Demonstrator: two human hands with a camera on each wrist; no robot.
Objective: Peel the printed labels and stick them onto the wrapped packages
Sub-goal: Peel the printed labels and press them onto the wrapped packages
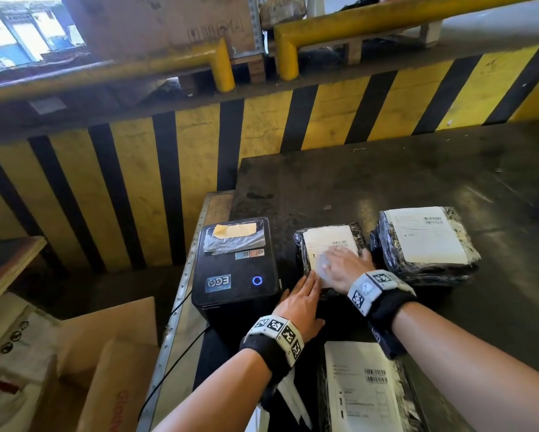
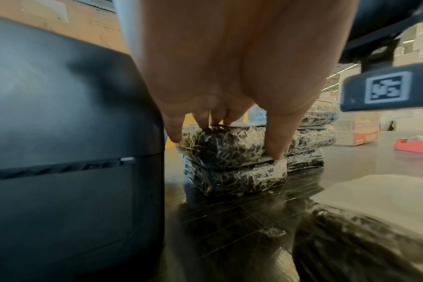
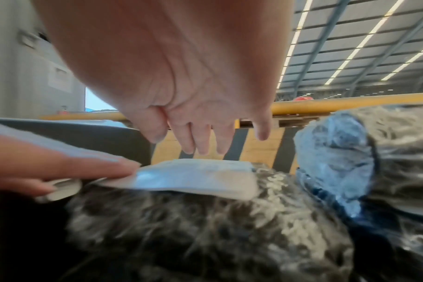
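A black package wrapped in clear film point(image 1: 301, 244) point(image 2: 225, 147) lies on another one, right of the label printer point(image 1: 235, 263). A white printed label point(image 1: 325, 240) point(image 3: 196, 175) lies on its top. My right hand point(image 1: 333, 260) point(image 3: 193, 114) rests flat on that label with straight, spread fingers. My left hand point(image 1: 307, 286) point(image 2: 225, 76) sits at the package's near left corner: fingertips on the top edge and the label's rim, thumb against the side. Neither hand holds anything.
A second wrapped stack point(image 1: 386, 244) with a label point(image 1: 427, 238) stands just right. Another labelled package point(image 1: 364, 391) lies near me under my right forearm. White paper strips point(image 1: 293, 397) hang by my left wrist. A striped yellow-black barrier point(image 1: 262, 126) is behind; cardboard boxes point(image 1: 106, 369) lie lower left.
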